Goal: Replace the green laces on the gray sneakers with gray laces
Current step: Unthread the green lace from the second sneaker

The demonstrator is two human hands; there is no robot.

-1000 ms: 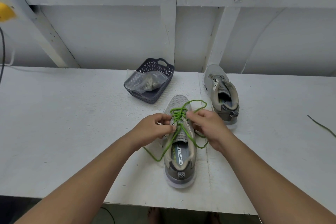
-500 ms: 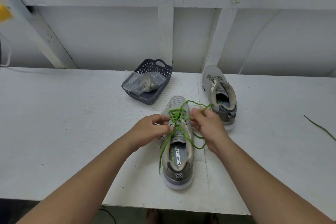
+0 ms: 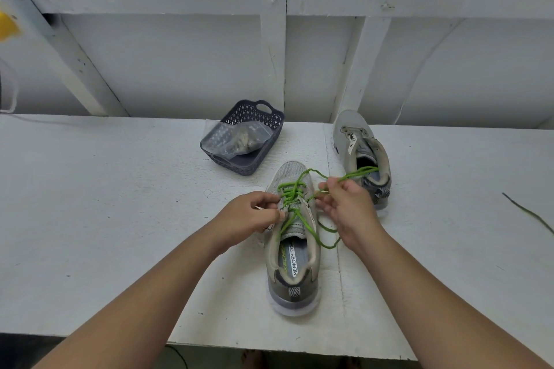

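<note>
A gray sneaker [image 3: 292, 266] lies on the white table [image 3: 105, 219], heel toward me, threaded with a green lace [image 3: 292, 193]. My left hand [image 3: 248, 216] grips the sneaker's left eyelet edge. My right hand [image 3: 344, 207] pinches a strand of the green lace and holds it up to the right, its free end reaching over the second gray sneaker [image 3: 361, 153], which stands unlaced at the back right. A dark basket [image 3: 263, 126] behind holds a clear bag [image 3: 233, 139] with grayish contents.
A loose dark green lace [image 3: 529, 213] lies on the table at the far right. A white framed wall runs behind the table. The table's front edge is near my forearms. A yellow object [image 3: 7, 25] sits at the far left.
My right hand has pulled the green lace up and to the right, drawing more of it out of the eyelets. The loose strand left of the sneaker has been drawn in. My left hand stays on the sneaker.
</note>
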